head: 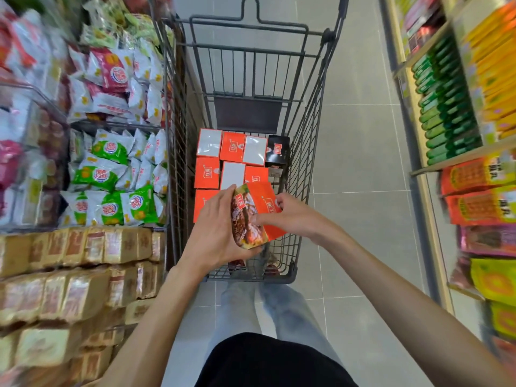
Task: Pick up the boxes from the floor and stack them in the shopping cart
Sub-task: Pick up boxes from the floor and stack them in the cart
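Standing right at the cart's near end, jeans and feet below, arms stretched out over the basket. Left hand (pixel 215 227) wrapped round the near edge of a box (pixel 255 216), fingers curled under, thumb on top. Right hand (pixel 287 216) pinching the far side, fingers closed on the orange panel. Both hands gripping the one box, then, neither free. Tilted on edge, picture face turned toward the left hand, orange face up and right. Held high above the cart (pixel 310 141) floor, probably to turn it flat before setting it down, matching the way the rest lie.

Just beyond the hands, boxes in the cart (pixel 206 173) already packed tight against the left wall. Orange and white faces side by side, edges touching, laid in neat rows. Sensible packing: flat and flush leaves no gaps and gives a level bed for a second layer. Black box (pixel 277 150) tucked into the far right corner of the rows. Bare wire showing along the right side and at the near end, so likely the next slot lies there, straight under the held box.

Further up, the folded child seat and handle frame. Snack bags on the left shelf, green and yellow packs on the right, all smeared by motion. Grey tile floor (pixel 360 152) beyond. No boxes visible on the floor here.
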`<state>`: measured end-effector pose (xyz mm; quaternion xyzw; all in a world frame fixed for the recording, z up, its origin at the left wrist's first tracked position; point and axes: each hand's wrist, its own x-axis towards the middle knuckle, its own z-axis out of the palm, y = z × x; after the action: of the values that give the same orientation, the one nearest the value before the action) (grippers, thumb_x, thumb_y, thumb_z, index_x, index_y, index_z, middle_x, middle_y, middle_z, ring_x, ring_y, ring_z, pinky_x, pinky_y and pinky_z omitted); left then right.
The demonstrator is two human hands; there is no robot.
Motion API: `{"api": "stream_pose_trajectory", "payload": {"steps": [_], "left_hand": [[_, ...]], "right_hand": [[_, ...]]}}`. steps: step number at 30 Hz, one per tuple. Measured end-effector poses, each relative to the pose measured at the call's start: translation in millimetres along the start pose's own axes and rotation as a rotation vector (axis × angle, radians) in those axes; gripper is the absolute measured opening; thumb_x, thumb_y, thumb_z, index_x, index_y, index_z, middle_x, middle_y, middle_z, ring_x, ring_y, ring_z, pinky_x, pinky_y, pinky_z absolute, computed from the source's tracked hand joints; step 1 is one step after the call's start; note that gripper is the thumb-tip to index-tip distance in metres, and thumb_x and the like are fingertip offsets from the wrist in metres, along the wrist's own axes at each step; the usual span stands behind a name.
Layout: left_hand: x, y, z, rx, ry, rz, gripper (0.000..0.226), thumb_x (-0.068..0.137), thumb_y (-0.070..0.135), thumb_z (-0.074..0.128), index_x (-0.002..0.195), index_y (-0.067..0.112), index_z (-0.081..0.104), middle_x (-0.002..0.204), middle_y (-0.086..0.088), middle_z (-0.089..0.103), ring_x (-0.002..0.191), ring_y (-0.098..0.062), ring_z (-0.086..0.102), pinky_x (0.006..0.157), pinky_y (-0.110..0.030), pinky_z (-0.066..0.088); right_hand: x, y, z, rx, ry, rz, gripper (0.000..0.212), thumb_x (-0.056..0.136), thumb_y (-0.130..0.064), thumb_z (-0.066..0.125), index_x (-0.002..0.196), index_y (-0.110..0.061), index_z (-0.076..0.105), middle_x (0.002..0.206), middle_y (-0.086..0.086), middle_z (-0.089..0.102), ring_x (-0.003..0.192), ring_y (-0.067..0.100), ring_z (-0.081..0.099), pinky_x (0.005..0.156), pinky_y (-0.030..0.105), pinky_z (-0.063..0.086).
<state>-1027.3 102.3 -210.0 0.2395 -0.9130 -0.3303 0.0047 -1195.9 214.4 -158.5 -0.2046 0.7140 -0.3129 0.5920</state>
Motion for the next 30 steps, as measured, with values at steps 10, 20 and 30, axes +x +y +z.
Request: {"api": "stream_pose_trajectory", "payload": {"steps": [10,20,30], "left_hand": [[1.2,-23.4,-9.4,-0.254,0.053,-0.148,0.129,0.057,0.076,0.076,0.154,0.015,0.017,0.155,-0.008,0.032,0.142,-0.018,0.034,0.117,-0.038,0.030],[24.8,-112.4,-7.2,-0.259,0.459,-0.583,0.061,0.096,0.034,0.059,0.146,0.009,0.036,0.139,-0.010,0.048,0.127,-0.024,0.047,0.106,-0.038,0.040],[58.3,-148.6,19.5,-0.441,0.334,-0.729,0.060,0.099,0.052,0.047,0.142,0.012,0.036,0.129,-0.008,0.058,0.118,-0.024,0.056,0.101,-0.039,0.044]], "right_hand": [[-2.2,16.5,-2.7,0.032,0.219,0.058,0.025,0.082,-0.023,0.079,0.081,-0.027,0.055,0.087,-0.007,0.072,0.072,0.003,0.067,0.071,0.023,0.054],[38.0,56.6,11.0,-0.110,0.563,0.191,0.067,0.067,-0.046,0.083,0.110,-0.020,0.040,0.103,-0.004,0.059,0.088,0.012,0.062,0.068,0.029,0.049],[102.1,91.5,33.1,-0.153,0.669,0.284,0.087,0.062,-0.051,0.084,0.124,-0.009,0.040,0.112,0.004,0.055,0.097,0.022,0.061,0.074,0.033,0.051]]}}
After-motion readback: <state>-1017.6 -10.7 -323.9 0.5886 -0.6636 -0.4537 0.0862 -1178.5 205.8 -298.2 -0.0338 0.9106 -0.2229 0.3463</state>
